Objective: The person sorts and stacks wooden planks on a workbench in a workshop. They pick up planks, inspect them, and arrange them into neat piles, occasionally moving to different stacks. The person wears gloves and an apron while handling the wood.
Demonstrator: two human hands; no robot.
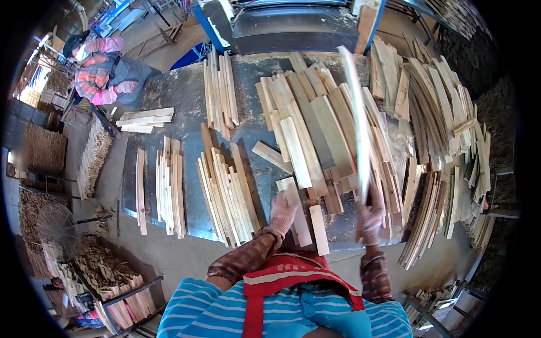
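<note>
My right hand (pixel 369 219), in a pale work glove, is closed round the near end of a long, light wooden board (pixel 361 129). That board is tilted up on edge above the pile, its far end raised. My left hand (pixel 283 213), gloved too, is closed on the left edge of a shorter wooden board (pixel 302 226) at the table's near edge; its fingertips are partly hard to make out. Just right of this lies a small wooden strip (pixel 319 230). Ahead of both hands spreads a loose pile of boards (pixel 307 121).
The dark metal table (pixel 191 107) carries sorted stacks of strips (pixel 225 188) at left and more boards (pixel 431 107) at right. A machine (pixel 293 28) stands at the far edge. Another person (pixel 110 76) works at the far left. Stacked wood (pixel 115 281) stands on the floor.
</note>
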